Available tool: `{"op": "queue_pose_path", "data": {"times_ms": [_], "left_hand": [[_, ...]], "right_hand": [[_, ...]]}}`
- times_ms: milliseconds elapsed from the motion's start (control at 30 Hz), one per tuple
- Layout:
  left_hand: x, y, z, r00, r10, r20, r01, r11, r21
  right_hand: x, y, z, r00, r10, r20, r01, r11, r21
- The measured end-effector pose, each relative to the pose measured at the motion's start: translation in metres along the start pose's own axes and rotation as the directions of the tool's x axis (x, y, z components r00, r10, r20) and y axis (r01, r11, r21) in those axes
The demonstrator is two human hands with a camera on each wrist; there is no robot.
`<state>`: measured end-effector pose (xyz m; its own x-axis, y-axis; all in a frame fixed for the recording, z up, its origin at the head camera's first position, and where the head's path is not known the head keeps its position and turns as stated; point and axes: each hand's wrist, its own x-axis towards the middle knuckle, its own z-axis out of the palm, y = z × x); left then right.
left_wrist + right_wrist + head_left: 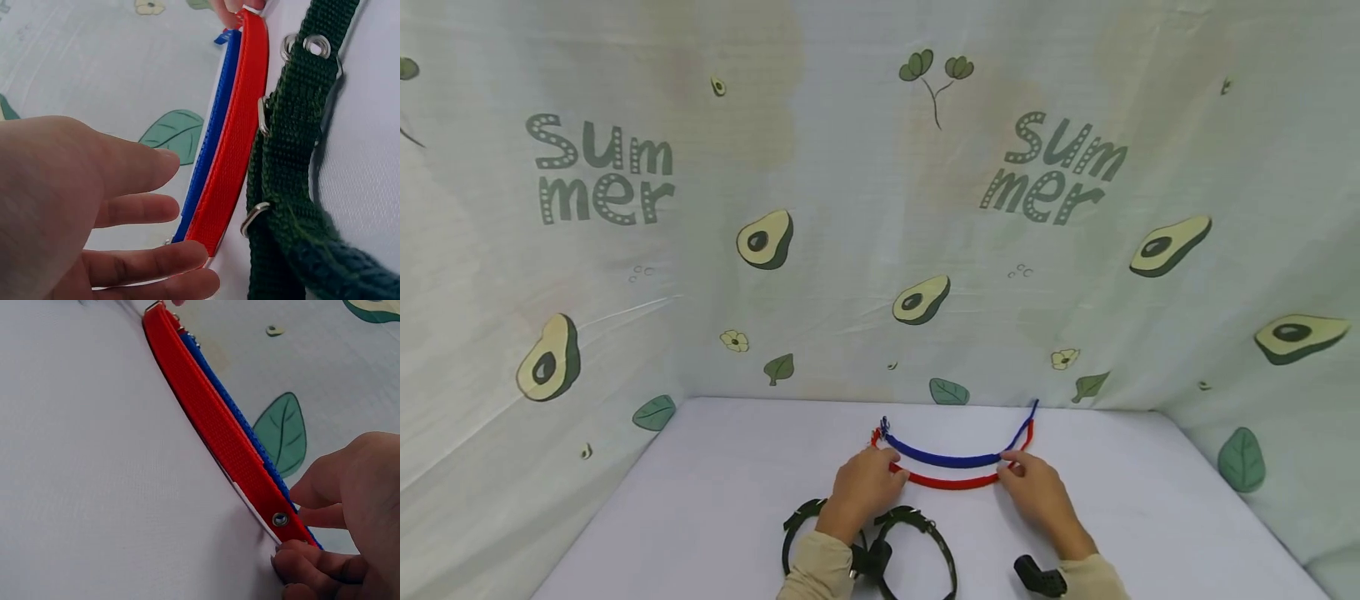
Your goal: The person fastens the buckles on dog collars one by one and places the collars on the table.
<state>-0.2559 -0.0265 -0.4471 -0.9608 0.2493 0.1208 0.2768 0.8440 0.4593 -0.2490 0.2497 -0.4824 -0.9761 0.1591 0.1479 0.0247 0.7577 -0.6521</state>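
Red strap (951, 484) is laid across the white table (1150, 500), sagging toward the wearer, its flat face turned up toward the wrist cameras. Blue strap (943, 460) is set just beyond it along the same curve. Near its right end the red strap is pinched between the curled fingers of the right hand (1037, 496); whether the blue one is also held cannot be told. Its left end is touched by the left hand (861, 492), fingers spread and nearly straight, nothing gripped. Dark green strap (290, 131) is looped nearer the wearer. A black object (1037, 577) is seen by the right sleeve
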Motion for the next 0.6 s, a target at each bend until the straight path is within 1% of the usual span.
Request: {"op": "queue_pose_path", "data": {"times_ms": [167, 233, 333, 467, 600], "left_hand": [[0.0007, -0.0033, 0.0027, 0.998, 0.008, 0.054, -0.007, 1.0, -0.029], [0.0007, -0.0043, 0.0035, 0.998, 0.016, 0.065, -0.013, 0.999, -0.045], [0.0014, -0.0058, 0.0038, 0.998, 0.023, 0.063, -0.02, 0.998, -0.053], [0.0041, -0.0066, 0.0037, 0.998, 0.016, 0.058, -0.012, 0.998, -0.059], [0.0066, -0.0055, 0.0076, 0.998, 0.009, 0.07, -0.004, 0.998, -0.063]], "right_hand": [[-0.0023, -0.0002, 0.0026, 1.0, 0.008, -0.003, -0.008, 1.0, 0.007], [-0.003, 0.0002, 0.004, 1.0, 0.011, -0.002, -0.011, 1.0, 0.003], [-0.0031, 0.0002, 0.005, 1.0, 0.002, -0.016, -0.003, 1.0, -0.004], [-0.0032, -0.0014, 0.0035, 0.999, -0.01, -0.039, 0.01, 1.0, -0.008], [-0.0054, -0.0028, 0.0001, 0.999, -0.01, -0.044, 0.01, 1.0, -0.014]]}}
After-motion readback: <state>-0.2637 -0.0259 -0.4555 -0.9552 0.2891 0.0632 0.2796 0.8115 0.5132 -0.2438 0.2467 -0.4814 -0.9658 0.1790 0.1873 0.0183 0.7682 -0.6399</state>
